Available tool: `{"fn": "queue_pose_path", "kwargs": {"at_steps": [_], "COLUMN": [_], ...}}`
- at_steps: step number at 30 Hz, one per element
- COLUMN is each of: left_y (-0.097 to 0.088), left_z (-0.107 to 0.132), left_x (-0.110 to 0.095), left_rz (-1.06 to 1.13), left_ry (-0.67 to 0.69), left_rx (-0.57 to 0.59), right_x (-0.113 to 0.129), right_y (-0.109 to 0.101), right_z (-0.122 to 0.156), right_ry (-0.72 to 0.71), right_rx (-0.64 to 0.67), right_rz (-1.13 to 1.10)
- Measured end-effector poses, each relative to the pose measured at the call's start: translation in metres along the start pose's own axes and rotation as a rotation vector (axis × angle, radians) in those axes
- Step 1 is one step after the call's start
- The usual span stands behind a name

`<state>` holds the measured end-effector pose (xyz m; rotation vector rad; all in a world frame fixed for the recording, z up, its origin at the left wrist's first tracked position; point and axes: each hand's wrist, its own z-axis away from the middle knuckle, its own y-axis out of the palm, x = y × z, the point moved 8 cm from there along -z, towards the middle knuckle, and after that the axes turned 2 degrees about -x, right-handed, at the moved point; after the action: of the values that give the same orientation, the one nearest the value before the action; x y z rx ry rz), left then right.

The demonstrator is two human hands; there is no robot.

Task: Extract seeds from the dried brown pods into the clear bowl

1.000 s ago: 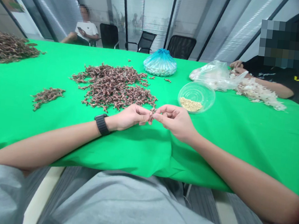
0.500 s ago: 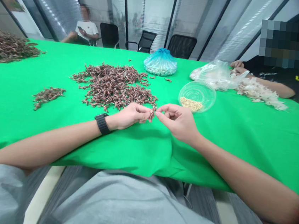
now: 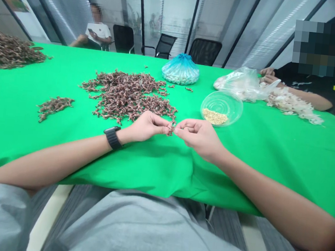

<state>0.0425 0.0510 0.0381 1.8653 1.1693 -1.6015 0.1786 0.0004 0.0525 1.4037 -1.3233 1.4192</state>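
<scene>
My left hand (image 3: 152,128), with a dark watch on the wrist, pinches a small, knobbly dried brown piece (image 3: 171,130) between thumb and fingers. The fingertips of my right hand (image 3: 198,136) are closed in a pinch at the right side of that same piece, partly covering it. Just beyond my left hand lies a broad pile of similar dried brown pieces (image 3: 129,93). Past my right hand a clear plastic bowl (image 3: 236,109) holds pale yellow grains (image 3: 214,117) along its near side.
A small brown heap (image 3: 55,107) lies left on the green cloth (image 3: 151,167), a larger one (image 3: 7,52) at far left. Behind stand a blue mesh bag (image 3: 181,70) of pale pieces and a clear plastic bag (image 3: 237,83). Pale flakes (image 3: 295,104) lie before a person at right; another sits behind.
Both hands stay together around the brown piece, with only small finger shifts. My right hand's fingers have drawn closer together, and its fingertips have dipped slightly. The view has shifted slightly.
</scene>
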Motion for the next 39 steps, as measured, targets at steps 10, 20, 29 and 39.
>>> {"fn": "queue_pose_path", "kwargs": {"at_steps": [10, 20, 29, 39], "left_y": [0.01, 0.018, 0.022, 0.014], "left_z": [0.004, 0.007, 0.009, 0.007], "left_x": [-0.005, -0.004, 0.009, 0.005], "left_rz": [0.0, 0.068, 0.22, 0.11], "left_ry": [-0.015, -0.06, -0.121, -0.072], "left_rx": [0.117, 0.199, 0.186, 0.109], "right_x": [-0.019, -0.009, 0.022, 0.027], "right_y": [0.011, 0.0, -0.009, -0.005], "right_z": [0.0, -0.007, 0.002, 0.016], "right_ry": [0.283, 0.032, -0.363, -0.442], "right_rx": [0.274, 0.212, -0.027, -0.097], "right_rz": [-0.307, -0.135, 0.217, 0.434]}}
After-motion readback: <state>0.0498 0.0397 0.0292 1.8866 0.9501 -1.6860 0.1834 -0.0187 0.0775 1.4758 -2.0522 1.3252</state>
